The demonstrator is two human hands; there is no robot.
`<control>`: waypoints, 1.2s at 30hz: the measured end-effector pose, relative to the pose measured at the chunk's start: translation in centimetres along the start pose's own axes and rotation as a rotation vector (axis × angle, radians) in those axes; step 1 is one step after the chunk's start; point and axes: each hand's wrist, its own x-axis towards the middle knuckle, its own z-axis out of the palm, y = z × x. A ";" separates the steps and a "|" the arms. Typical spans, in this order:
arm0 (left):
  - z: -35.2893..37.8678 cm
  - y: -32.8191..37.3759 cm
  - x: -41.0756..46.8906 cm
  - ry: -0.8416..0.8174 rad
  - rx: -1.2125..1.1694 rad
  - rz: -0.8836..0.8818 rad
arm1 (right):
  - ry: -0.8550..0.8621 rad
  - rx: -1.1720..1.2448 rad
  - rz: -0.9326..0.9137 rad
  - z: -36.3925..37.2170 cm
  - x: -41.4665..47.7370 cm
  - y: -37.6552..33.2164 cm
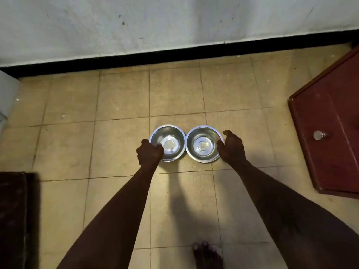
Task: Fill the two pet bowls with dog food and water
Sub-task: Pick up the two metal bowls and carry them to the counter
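Two shiny steel pet bowls stand side by side on the tiled floor, rims touching. The left bowl [171,138] and the right bowl [203,141] both look empty inside. My left hand [149,153] grips the near-left rim of the left bowl, thumb over the edge. My right hand [232,147] holds the right rim of the right bowl, fingers curled around its outer side. No dog food or water container is in view.
A white wall with a black skirting [174,53] runs behind the bowls. A red-brown cabinet door with a metal knob [319,135] stands at the right. Some dark furniture [13,216] sits at the lower left. My bare foot [206,255] is near the bottom edge.
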 end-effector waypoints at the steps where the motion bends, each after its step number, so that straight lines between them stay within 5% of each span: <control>1: 1.2 -1.1 1.1 0.010 -0.028 -0.051 | 0.015 0.009 0.030 1.0 0.3 0.7; 7: 6.3 -5.2 5.6 -0.090 -0.448 -0.248 | 0.035 0.056 0.266 5.9 2.0 3.6; 16: 4.5 -5.5 3.7 -0.094 -0.576 -0.256 | -0.044 0.521 0.486 7.0 0.1 3.3; 36: -32.5 9.4 -28.2 -0.006 -0.738 -0.063 | 0.017 0.847 0.315 -27.0 -24.6 -22.4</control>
